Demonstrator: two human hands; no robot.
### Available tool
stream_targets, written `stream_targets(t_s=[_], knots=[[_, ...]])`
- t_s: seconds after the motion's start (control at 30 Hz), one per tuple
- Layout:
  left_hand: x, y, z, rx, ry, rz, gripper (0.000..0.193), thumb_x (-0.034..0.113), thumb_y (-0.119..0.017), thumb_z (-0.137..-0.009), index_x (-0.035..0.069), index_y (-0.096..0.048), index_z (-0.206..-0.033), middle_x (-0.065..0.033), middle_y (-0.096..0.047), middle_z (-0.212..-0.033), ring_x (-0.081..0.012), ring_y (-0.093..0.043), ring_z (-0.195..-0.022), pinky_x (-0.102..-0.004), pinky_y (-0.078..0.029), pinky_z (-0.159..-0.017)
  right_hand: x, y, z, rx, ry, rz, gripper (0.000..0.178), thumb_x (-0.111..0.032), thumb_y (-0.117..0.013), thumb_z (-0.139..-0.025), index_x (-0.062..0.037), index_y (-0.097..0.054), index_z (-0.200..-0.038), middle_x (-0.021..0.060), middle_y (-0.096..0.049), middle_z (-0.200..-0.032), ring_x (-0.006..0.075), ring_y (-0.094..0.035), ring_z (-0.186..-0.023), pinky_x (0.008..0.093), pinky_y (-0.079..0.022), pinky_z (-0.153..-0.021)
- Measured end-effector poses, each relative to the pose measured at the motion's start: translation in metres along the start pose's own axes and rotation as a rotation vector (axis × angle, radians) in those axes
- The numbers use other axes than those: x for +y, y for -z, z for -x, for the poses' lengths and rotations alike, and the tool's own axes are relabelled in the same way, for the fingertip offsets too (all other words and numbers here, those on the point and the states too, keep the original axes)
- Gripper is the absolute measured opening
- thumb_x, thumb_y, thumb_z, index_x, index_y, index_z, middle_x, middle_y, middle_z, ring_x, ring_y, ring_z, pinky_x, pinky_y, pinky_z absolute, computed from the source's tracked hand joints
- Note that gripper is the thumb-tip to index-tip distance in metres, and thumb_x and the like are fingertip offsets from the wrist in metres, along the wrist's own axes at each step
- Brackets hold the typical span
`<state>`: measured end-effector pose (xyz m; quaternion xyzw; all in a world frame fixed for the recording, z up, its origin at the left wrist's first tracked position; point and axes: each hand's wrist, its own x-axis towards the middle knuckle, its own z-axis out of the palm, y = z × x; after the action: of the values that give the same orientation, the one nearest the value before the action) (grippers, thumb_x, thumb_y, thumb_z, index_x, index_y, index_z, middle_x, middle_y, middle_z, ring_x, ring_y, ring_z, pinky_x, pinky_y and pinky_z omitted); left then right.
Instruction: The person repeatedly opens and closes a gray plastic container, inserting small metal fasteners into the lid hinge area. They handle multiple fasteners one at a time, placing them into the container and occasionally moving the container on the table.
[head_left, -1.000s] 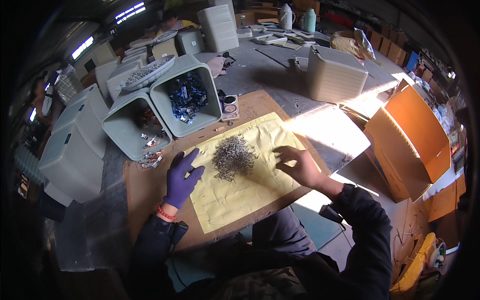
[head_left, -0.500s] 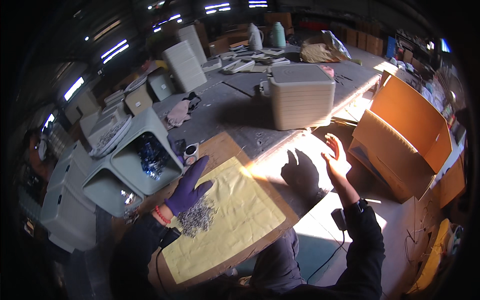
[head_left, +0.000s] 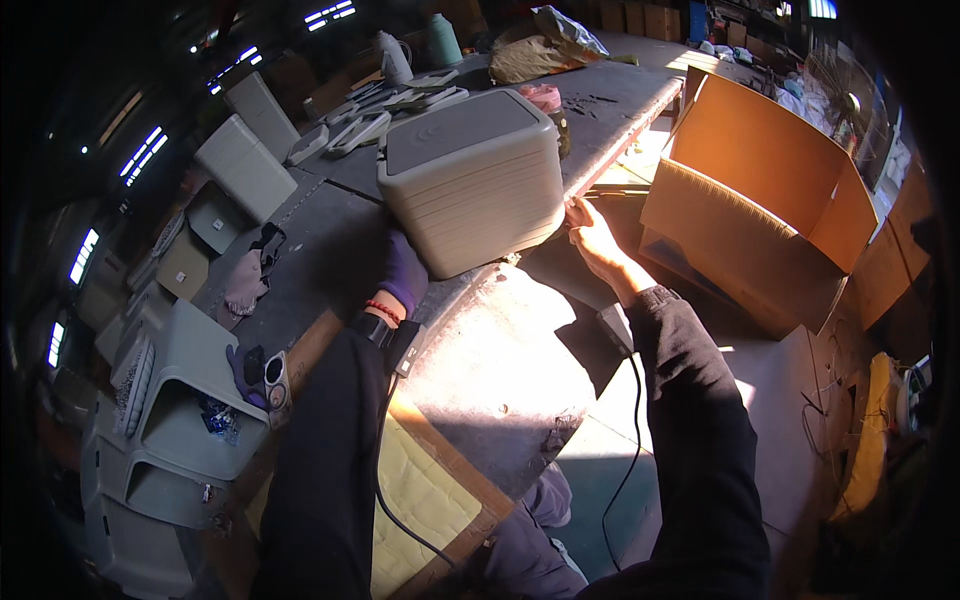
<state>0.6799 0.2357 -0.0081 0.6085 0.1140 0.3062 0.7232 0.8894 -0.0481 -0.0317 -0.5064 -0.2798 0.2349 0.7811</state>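
Note:
A beige plastic bin point(head_left: 480, 185) with a grey top panel stands at the table's edge in front of me. My left hand point(head_left: 404, 272), in a purple glove with a red bead bracelet at the wrist, is against its lower left side; those fingertips are partly hidden in shadow. At the lower right corner of the bin, my bare right hand point(head_left: 593, 235) has its fingers curled in at the edge. Nearer me lies a yellow sheet point(head_left: 425, 500) on brown cardboard point(head_left: 490, 510), half covered by my left forearm.
An open cardboard box point(head_left: 740, 220) stands to the right. Grey-green bins point(head_left: 205, 400), one with shiny blue pieces inside, lie tipped at the left. A pink cloth point(head_left: 245, 282), flat grey parts point(head_left: 365, 130) and two flasks point(head_left: 443, 40) are farther off on the table.
Both hands have moved to the beige bin, the left from the small metal pieces on the yellow sheet, the right from open in the air. My view has swung to the right.

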Motion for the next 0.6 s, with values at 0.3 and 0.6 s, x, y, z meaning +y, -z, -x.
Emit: stream_targets(t_s=[0.3,0.6], knots=[[0.049,0.024,0.172,0.143,0.233,0.392,0.055,0.05,-0.038,-0.107,0.014,-0.051,-0.146,-0.0052,-0.049,-0.154,-0.0242,-0.041,-0.142,-0.0416,-0.027,-0.121,-0.023,-0.041,0.111,-0.261,0.013,-0.217,0.092,0.021,-0.04,-0.07,-0.0003,-0.024,-0.158,0.0261,-0.043,-0.157,0.0318,-0.038,-0.15,0.0384,-0.025,-0.125],[0.059,0.051,0.345,-0.011,0.118,0.03,0.051,0.041,-0.037,-0.112,0.015,-0.037,-0.156,-0.0049,-0.042,-0.156,-0.021,-0.042,-0.141,-0.0383,-0.03,-0.12,0.009,-0.092,0.239,0.183,0.187,0.31,0.042,-0.013,-0.06,-0.103,0.0002,-0.05,-0.141,0.0117,-0.064,-0.132,0.0153,-0.06,-0.117,0.027,-0.046,-0.1]])
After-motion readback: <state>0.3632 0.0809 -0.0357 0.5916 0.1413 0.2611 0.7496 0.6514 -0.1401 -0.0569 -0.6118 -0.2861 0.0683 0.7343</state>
